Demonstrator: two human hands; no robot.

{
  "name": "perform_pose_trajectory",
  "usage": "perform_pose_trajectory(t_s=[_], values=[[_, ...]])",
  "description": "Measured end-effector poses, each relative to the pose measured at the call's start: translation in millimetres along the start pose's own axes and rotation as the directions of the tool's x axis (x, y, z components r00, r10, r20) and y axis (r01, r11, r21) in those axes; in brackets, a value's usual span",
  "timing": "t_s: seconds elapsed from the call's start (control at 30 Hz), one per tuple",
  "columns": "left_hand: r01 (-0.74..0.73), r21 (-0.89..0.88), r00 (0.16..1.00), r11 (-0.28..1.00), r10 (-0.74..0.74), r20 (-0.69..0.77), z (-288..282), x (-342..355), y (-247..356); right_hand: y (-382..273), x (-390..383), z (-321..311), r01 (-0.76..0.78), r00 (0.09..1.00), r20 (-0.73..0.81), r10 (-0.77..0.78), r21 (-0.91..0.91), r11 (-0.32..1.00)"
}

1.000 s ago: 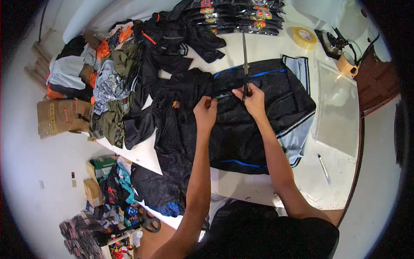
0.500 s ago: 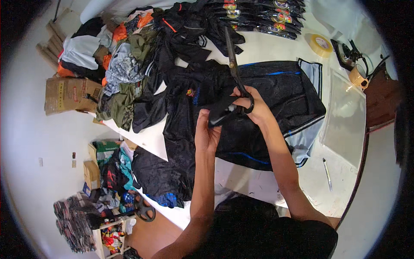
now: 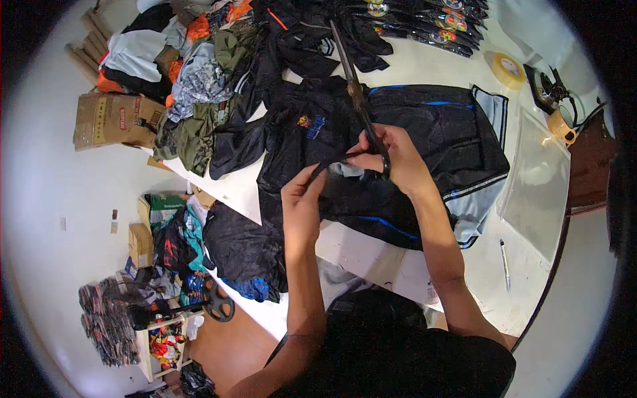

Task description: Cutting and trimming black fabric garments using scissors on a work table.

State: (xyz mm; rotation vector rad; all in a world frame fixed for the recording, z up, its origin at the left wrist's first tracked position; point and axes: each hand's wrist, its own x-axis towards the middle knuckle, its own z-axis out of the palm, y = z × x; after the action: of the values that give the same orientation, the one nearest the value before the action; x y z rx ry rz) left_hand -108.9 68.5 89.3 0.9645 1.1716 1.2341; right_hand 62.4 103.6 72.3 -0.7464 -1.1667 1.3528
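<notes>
Between my two hands the dark edge of a black garment (image 3: 336,160) is stretched, its grey inside showing beneath. My left hand (image 3: 302,205) pinches that edge between thumb and fingers. In my right hand (image 3: 400,161) is a long pair of dark scissors (image 3: 353,89), blades pointing away over the table; the same fingers also seem to hold the other end of the edge. Under and beyond my hands lie black trousers (image 3: 424,142) with blue piping and light-grey hems, and a black top (image 3: 292,129) with a small coloured emblem.
Heaped clothes (image 3: 206,73) and a cardboard box (image 3: 116,121) stand at the far left. Packed black bundles (image 3: 431,26) lie at the back. Yellowish tape (image 3: 508,70), a clear plastic sheet (image 3: 534,179) and a pen (image 3: 505,265) are on the right.
The gathered black cloth has been pulled out into a taut strip between my hands. My left hand has shifted slightly left; the scissors remain in my right.
</notes>
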Motion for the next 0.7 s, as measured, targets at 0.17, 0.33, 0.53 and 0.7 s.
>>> perform_pose_trajectory(t_s=[0.17, 0.33, 0.53, 0.7], values=[[0.072, -0.432, 0.964, 0.899, 0.048, 0.26, -9, -5, 5, -11, -2, 1, -0.119, 0.993, -0.009, 0.12, 0.069, 0.991], [-0.02, -0.718, 0.983, 0.696, 0.146, 0.115, -9, -9, 3, -18, -7, 9, -0.149, 0.987, 0.072, 0.143, 0.087, 0.985], [-0.131, -0.732, 0.991, 0.669, 0.106, -0.08, -9, -18, 8, -23, -16, 19, -0.159, 0.984, 0.098, 0.148, 0.12, 0.98], [-0.097, -0.759, 0.991, 0.644, 0.13, -0.016, -4, -29, 19, -22, -24, 17, -0.194, 0.972, 0.186, 0.141, 0.308, 0.931]])
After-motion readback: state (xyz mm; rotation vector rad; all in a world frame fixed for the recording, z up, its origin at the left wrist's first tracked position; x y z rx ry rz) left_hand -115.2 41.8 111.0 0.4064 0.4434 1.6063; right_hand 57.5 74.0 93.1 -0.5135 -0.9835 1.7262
